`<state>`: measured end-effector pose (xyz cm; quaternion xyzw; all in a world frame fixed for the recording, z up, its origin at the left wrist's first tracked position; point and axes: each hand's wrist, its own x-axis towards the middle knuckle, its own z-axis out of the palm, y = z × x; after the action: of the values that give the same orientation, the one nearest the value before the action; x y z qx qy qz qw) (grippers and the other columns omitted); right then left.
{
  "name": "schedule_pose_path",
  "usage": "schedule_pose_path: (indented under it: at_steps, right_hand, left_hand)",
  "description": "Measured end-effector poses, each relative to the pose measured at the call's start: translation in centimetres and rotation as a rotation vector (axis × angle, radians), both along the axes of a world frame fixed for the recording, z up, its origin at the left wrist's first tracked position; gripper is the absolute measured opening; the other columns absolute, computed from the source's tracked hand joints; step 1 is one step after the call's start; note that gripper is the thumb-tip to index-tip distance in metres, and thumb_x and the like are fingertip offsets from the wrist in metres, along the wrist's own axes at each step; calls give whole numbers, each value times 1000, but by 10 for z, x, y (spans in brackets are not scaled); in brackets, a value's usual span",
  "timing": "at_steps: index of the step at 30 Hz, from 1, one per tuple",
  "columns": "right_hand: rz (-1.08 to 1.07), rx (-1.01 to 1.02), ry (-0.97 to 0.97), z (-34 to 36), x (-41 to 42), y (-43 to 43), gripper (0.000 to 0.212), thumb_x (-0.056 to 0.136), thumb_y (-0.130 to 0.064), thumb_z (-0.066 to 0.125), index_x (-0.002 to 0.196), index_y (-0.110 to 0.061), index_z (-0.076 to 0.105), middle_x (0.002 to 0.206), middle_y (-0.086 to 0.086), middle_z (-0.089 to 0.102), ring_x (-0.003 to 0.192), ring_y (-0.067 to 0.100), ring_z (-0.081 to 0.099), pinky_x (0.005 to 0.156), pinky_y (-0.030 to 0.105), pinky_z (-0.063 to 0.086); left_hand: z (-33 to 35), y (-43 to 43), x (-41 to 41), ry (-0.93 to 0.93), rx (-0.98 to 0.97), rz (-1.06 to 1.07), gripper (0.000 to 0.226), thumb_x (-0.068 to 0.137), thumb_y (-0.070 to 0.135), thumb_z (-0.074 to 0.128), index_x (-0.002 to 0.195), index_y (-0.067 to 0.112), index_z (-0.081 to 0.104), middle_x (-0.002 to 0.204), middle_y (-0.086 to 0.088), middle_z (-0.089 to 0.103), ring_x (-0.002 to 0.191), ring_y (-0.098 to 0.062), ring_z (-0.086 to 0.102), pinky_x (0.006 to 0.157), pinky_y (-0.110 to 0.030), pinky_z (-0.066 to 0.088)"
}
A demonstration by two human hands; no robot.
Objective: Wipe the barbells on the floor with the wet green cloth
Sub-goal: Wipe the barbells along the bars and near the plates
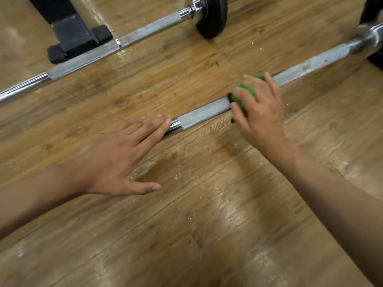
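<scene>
Two long steel bars lie slantwise on the worn wood-plank floor (207, 224), running from lower left up to the right, well apart from each other. The nearer barbell (204, 113), a chrome bar with dull grey knurled stretches, is the one being handled. The right hand (261, 112) is curled over it about midway along, gripping a bunched green cloth (241, 94) that is pressed around the bar; only patches of green show between the fingers and above the knuckles. The cloth sits at the right end of a knurled section, and more grey bar continues beyond the hand towards the thick sleeve at the upper right.

The left hand (116, 160) lies flat and spread, holding nothing. Its fingertips (163, 123) rest on the smooth chrome part just left of the knurling, and the thumb points out over the floor.

The farther barbell (87, 56) lies untouched behind, with a round black weight plate (211, 17) on its right end. Just behind its middle stands the black metal foot of a bench (72, 34). Pale specks and scuffs dot the planks near the arms.
</scene>
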<state>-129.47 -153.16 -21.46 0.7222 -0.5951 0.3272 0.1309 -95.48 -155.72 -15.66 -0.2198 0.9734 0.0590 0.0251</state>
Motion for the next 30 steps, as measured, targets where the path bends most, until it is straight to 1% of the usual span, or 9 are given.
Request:
schedule_pose_path:
  at_steps: [3, 6, 10, 12, 14, 18, 22, 26, 30]
  right_hand:
    - [-178, 63, -139, 5, 0, 13, 23, 101, -20, 55, 115, -8, 69, 119, 14, 68, 133, 32, 55, 125, 49, 22]
    - [-268, 105, -254, 12, 43, 30, 21, 100, -22, 54, 107, -8, 69, 116, 17, 65, 131, 35, 55, 124, 52, 23]
    - [17, 105, -114, 12, 82, 58, 23, 105, -27, 54, 108, -11, 71, 108, 12, 66, 115, 32, 61, 122, 49, 29]
    - [166, 116, 23, 14, 56, 65, 27, 107, -31, 53, 114, -13, 72, 111, 12, 67, 110, 32, 63, 118, 47, 34]
    - [198, 114, 78, 13, 15, 68, 30, 108, -33, 52, 115, -12, 72, 115, 13, 67, 110, 33, 63, 114, 48, 36]
    - [-38, 108, -41, 18, -35, 85, 30, 107, -28, 50, 110, -6, 70, 110, 13, 67, 108, 34, 62, 114, 51, 36]
    - [-245, 142, -175, 21, 18, 109, 23, 101, -23, 55, 99, -7, 70, 99, 12, 64, 104, 33, 60, 119, 49, 29]
    - [27, 151, -80, 19, 71, 141, 24, 104, -26, 55, 101, -11, 74, 93, 9, 64, 91, 30, 60, 117, 45, 35]
    - [153, 168, 114, 27, 19, 154, 32, 108, -31, 47, 108, -12, 73, 95, 10, 65, 90, 33, 62, 108, 45, 40]
  left_hand:
    - [0, 14, -2, -15, -13, -5, 115, 92, 86, 34, 166, 5, 1, 174, -14, 5, 161, -25, 10, 128, -48, 17]
    - [2, 30, -6, -33, -44, -8, 117, 90, 87, 34, 165, 3, 3, 174, -15, 7, 161, -26, 11, 127, -49, 17]
    - [3, 53, -11, -59, -81, 0, 115, 91, 85, 36, 164, 0, 10, 173, -16, 10, 161, -28, 12, 125, -52, 22]
    - [0, 67, -13, -71, -142, 25, 109, 93, 80, 40, 164, 1, 14, 173, -15, 11, 160, -29, 15, 124, -52, 24]
    - [-3, 80, -15, -71, -197, 45, 103, 95, 73, 44, 164, 2, 18, 173, -14, 12, 160, -30, 17, 123, -52, 26]
    - [-4, 103, -19, -41, -180, 51, 94, 98, 68, 41, 164, 5, 20, 174, -11, 14, 160, -28, 18, 123, -51, 26]
    - [1, 126, -23, -35, -144, 46, 96, 94, 68, 47, 163, 5, 24, 173, -11, 17, 159, -27, 20, 122, -50, 25]
    - [3, 147, -27, -62, -143, 25, 96, 89, 58, 56, 163, 6, 26, 173, -11, 19, 159, -30, 20, 121, -51, 26]
    - [9, 153, -26, -77, -197, -84, 90, 90, 52, 58, 163, 8, 30, 172, -11, 21, 158, -34, 23, 120, -53, 26]
